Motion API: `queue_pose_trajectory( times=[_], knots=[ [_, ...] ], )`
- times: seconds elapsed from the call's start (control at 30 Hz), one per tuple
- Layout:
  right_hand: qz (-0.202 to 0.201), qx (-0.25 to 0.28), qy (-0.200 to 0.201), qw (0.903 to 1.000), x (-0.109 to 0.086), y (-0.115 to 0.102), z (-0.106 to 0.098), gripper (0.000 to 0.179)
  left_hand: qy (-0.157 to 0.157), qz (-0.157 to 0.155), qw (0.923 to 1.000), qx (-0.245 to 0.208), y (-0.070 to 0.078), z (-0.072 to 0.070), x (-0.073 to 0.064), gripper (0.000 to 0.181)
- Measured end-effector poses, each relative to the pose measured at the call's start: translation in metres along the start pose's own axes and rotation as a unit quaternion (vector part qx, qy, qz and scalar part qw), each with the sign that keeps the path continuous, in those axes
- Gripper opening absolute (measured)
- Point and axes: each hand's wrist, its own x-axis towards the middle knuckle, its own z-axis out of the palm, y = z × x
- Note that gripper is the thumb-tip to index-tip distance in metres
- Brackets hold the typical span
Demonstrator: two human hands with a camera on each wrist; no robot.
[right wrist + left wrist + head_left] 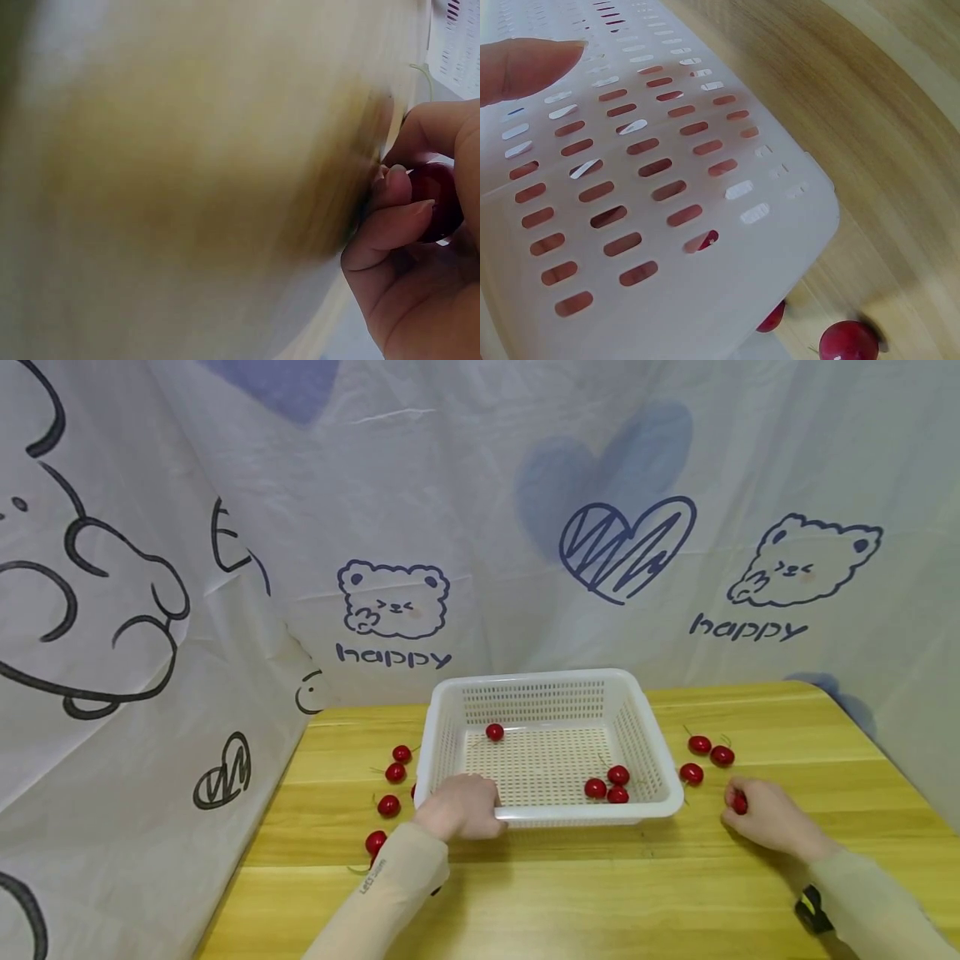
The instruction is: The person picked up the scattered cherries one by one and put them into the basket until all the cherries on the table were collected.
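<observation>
A white plastic basket with slotted walls stands on the table. My left hand grips its front rim near the left corner; in the left wrist view the thumb lies over the slotted wall. One cherry rests inside at the back left, and three more are grouped at the front right. To the right of the basket, my right hand holds a red cherry in its curled fingers, low over the table. The right wrist view shows this cherry partly covered by the fingers.
Three loose cherries lie between the basket and my right hand. Several others are scattered left of the basket, some partly hidden by my left sleeve. A printed white cloth hangs behind the wooden table.
</observation>
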Motion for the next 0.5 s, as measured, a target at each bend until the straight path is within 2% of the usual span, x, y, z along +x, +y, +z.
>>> queue_pose_trajectory(
  times=[0.3, 0.5],
  knots=[
    [0.003, 0.008, -0.011, 0.9999, -0.001, -0.003, -0.002, 0.018, 0.0, 0.0, 1.0, 0.005, -0.001, 0.001, 0.001, 0.019],
    [0.004, 0.02, -0.018, 0.9996, -0.002, -0.011, -0.009, 0.012, 0.0, -0.001, 1.0, -0.003, 0.0, 0.001, 0.001, 0.018]
  ],
)
